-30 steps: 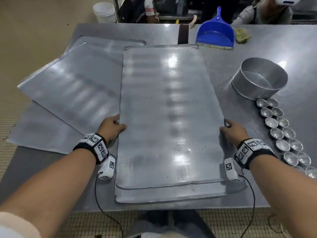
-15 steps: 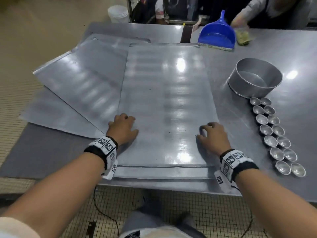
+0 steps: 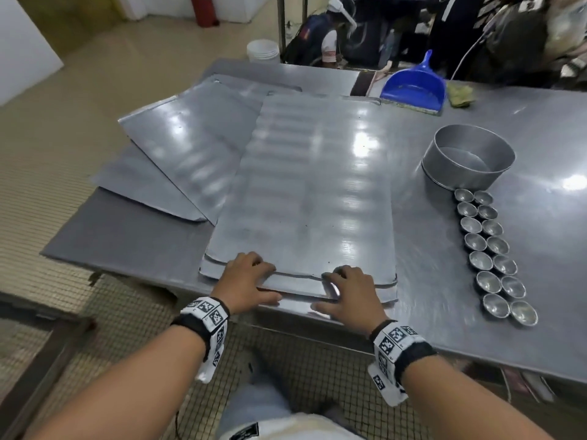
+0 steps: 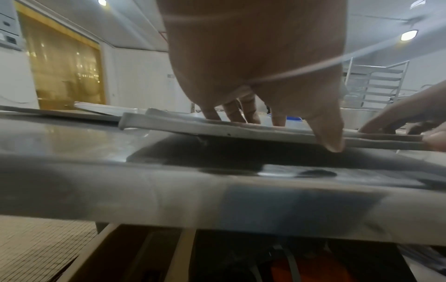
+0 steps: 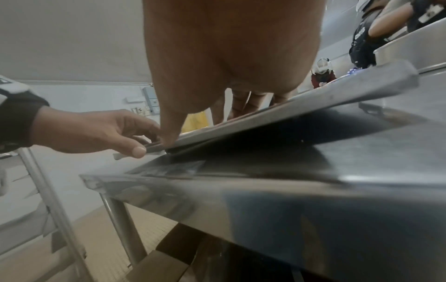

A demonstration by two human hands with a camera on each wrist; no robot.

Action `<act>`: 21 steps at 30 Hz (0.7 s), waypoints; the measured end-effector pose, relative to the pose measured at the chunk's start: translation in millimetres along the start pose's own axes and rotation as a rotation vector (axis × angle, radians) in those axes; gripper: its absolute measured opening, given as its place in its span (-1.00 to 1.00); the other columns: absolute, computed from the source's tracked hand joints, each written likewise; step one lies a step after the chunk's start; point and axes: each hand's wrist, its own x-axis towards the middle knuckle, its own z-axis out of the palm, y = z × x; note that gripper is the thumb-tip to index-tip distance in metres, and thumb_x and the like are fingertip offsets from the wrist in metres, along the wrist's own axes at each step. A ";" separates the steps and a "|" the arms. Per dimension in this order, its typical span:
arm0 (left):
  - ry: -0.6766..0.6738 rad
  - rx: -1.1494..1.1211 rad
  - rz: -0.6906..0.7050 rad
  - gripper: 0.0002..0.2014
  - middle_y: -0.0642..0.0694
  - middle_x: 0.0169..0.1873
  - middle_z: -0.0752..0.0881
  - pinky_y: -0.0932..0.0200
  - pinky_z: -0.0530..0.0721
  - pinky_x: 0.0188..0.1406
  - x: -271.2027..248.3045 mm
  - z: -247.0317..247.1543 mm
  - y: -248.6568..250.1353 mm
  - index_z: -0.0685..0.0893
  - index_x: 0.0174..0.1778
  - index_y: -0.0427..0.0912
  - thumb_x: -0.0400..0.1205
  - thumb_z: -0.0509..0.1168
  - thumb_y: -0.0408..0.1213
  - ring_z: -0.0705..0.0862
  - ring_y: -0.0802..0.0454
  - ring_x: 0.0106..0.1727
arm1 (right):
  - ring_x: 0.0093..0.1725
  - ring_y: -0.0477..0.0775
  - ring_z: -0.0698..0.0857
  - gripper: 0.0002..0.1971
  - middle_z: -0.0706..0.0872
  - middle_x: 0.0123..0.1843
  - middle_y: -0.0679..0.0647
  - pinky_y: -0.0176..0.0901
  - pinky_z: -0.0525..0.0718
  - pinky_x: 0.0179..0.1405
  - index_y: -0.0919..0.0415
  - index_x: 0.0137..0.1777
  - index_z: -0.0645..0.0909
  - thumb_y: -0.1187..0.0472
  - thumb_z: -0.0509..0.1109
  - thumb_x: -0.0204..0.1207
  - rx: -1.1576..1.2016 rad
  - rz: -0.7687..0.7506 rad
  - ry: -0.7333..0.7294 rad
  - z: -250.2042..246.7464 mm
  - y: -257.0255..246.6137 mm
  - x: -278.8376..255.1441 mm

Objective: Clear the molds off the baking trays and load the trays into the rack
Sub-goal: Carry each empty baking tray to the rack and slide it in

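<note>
Desk (image 3: pixel 476 128): steel, it carries everything and runs out ahead of both hands and off to the right of the right hand.
Top baking tray (image 3: pixel 311 185): a flat metal sheet lying long-ways ahead of both hands; its near edge sits under their fingers, lifted a little off the desk in the wrist views.
Lower tray (image 3: pixel 389 293): directly beneath the top one, its near lip showing just to the right of the right hand.
Side trays (image 3: pixel 190 147): two more sheets, skewed, ahead and to the left of the left hand, partly under the top tray.
Round pan (image 3: pixel 467 160): ahead and to the right of the right hand, well apart from it.
Dustpan (image 3: pixel 413 87): blue, far ahead beyond the trays.
Molds (image 3: pixel 489 249): small metal cups in a double row, right of the right hand, off the trays.
Left hand (image 3: pixel 244 281): fingers on top, thumb at the near edge, gripping the top baking tray.
Right hand (image 3: pixel 352 292): same pinch on that edge, just beside the left hand.
</note>
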 end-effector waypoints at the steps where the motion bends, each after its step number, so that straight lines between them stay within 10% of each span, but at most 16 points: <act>1: 0.025 -0.025 -0.013 -0.33 0.04 0.25 0.53 -0.04 0.48 0.40 -4.0 2.1 1.0 0.63 0.44 0.15 0.44 0.46 0.34 0.45 0.02 0.31 | 0.30 0.03 0.53 -0.36 0.61 0.31 -0.12 0.01 0.44 0.26 -0.15 0.42 0.62 -0.43 0.39 0.40 0.006 -0.007 0.019 2.7 1.3 -2.1; 21: 0.113 -0.214 -0.091 -0.80 0.18 0.00 0.61 -0.07 0.66 0.24 -18.1 18.7 -18.7 0.82 0.04 0.13 0.57 0.49 0.08 0.55 0.05 0.14 | 0.07 -0.05 0.61 -0.86 0.72 -0.03 -0.23 0.00 0.47 0.06 -0.16 0.00 0.82 -0.10 0.50 0.51 0.177 0.166 0.128 25.5 -14.1 -15.3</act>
